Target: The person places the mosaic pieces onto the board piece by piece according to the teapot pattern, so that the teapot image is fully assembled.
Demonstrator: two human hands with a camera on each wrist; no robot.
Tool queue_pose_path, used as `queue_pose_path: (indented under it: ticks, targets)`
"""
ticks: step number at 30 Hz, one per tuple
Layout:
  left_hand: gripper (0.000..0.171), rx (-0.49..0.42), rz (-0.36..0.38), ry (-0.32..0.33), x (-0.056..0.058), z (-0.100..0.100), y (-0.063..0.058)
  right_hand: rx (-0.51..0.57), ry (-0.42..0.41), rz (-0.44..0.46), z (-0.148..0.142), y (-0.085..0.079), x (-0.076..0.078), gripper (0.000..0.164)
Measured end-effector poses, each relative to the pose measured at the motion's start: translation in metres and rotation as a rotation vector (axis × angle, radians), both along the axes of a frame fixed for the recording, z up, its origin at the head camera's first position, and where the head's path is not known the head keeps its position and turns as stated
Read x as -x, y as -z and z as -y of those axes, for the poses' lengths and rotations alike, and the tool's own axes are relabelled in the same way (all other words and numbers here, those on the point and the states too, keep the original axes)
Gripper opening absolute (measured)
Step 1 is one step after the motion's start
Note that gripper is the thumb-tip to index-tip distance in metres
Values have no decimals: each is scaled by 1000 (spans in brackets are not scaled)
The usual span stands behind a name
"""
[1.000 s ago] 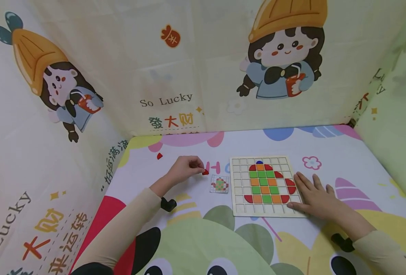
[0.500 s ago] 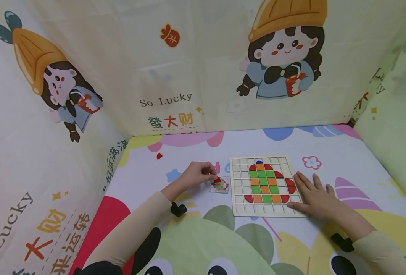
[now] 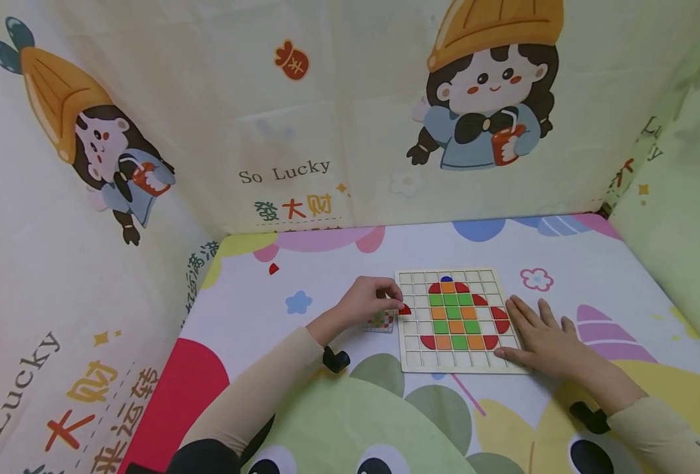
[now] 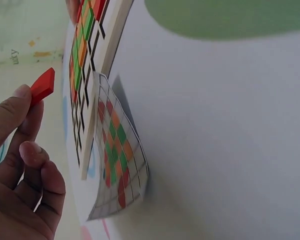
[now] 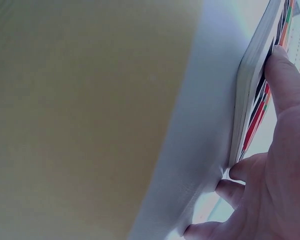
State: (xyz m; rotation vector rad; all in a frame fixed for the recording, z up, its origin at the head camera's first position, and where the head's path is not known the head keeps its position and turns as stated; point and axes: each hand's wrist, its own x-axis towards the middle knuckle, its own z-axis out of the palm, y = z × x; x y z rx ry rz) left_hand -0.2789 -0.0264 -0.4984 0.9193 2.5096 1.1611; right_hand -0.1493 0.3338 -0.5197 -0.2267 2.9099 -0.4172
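Note:
My left hand (image 3: 369,303) pinches a small red tile (image 4: 43,87) with one rounded side between thumb and index finger. In the head view that hand is at the left edge of a wooden grid board (image 3: 412,362). Red, orange and green tiles and one blue piece fill part of the board's squares. My right hand (image 3: 548,342) rests with fingers spread at the board's right edge, its thumb lying on the board. Beneath my left hand, partly hidden, lies a small pattern card (image 4: 117,150) printed with a coloured grid; it curls up from the table.
Another red piece (image 3: 274,268) lies toward the table's back left. A cartoon-print cloth (image 3: 326,263) covers the table. Printed fabric walls (image 3: 362,131) stand behind it and at both sides.
My left hand has moved right with the red tile, from left of the card, across it, to the board's left edge. My right hand has stayed where it was.

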Motion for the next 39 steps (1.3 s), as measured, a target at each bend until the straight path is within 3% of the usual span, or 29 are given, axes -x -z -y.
queue_pose_path:
  ticks: [10,17,22,29,35,39]
  targets:
    - [7,22,54,4,-3,-19,-1,3,-4,-1,0,-1,1,116]
    - [6,62,79,48,-8,-36,8,-10,-5,-16,0,0,0,115]
    - [6,108,47,53,-12,-44,10,-16,-5,-26,-1,1,-1,113]
    - [3,215,-59,49,-19,-48,10,-16,-9,-28,-1,0,-1,113]
    - [10,315,-179,118,-25,-51,6,-10,-8,-29,-1,-1,-1,112]
    - [13,340,-192,137,-28,-51,6,-5,-6,-22,-1,-1,-1,112]
